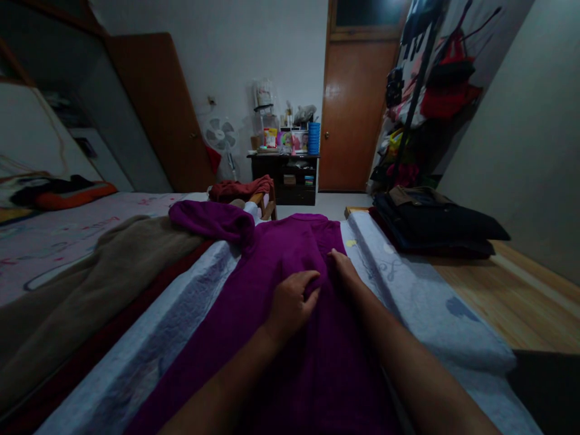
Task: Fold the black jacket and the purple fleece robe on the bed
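Note:
A purple long-sleeved top (267,278) lies spread out on the bed, its collar end away from me and one sleeve stretched out to the left. My left hand (290,302) is at the middle of the top, fingers and thumb curled around a raised fold of the cloth. At the top's right side, my right hand (344,267) has its fingers bent onto the fabric; part of its grip is turned out of sight. The far end of the left sleeve rests on a brown garment (109,278).
A patterned light sheet (408,302) covers the bed under the top. Folded dark clothes (435,220) are stacked at right on a wooden board (521,290). Reddish cloth (240,188) hangs over a chair ahead. Beyond stand a fan (221,134) and a dark cabinet (283,163).

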### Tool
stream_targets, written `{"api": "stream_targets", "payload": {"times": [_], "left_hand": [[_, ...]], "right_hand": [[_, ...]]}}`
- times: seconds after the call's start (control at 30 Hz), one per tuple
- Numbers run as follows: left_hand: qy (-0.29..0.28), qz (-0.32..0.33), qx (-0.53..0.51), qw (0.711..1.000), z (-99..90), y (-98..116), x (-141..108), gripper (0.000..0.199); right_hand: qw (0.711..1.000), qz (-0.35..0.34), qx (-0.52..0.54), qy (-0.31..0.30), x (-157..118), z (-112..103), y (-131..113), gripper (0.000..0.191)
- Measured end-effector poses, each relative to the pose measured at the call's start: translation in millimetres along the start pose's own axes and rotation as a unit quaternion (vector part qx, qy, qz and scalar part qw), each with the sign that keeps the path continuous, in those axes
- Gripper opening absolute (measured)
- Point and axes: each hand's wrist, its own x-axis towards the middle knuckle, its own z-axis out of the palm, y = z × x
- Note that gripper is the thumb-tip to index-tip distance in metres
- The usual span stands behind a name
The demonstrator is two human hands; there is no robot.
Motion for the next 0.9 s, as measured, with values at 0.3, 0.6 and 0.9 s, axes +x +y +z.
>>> {"api": "stream_targets", "payload": {"times": [0.3,0.6,0.9], "left_hand": [[-0.174,0.065,-0.027,0.982,24.7,8.2,-47.7,0.035],[-0.002,-0.350,-0.300,0.887,36.3,-37.8,-53.1,0.077],[0.019,-0.396,-0.554,0.733,35.4,0.9,-48.8,0.088]], "right_hand": [[0.993,0.102,0.054,0.005,-30.1,2.7,-6.6,0.052],[0.995,0.088,0.048,-0.019,-78.3,-10.5,-25.9,0.046],[0.985,0.038,0.161,0.050,-109.7,-17.7,-29.5,0.051]]}}
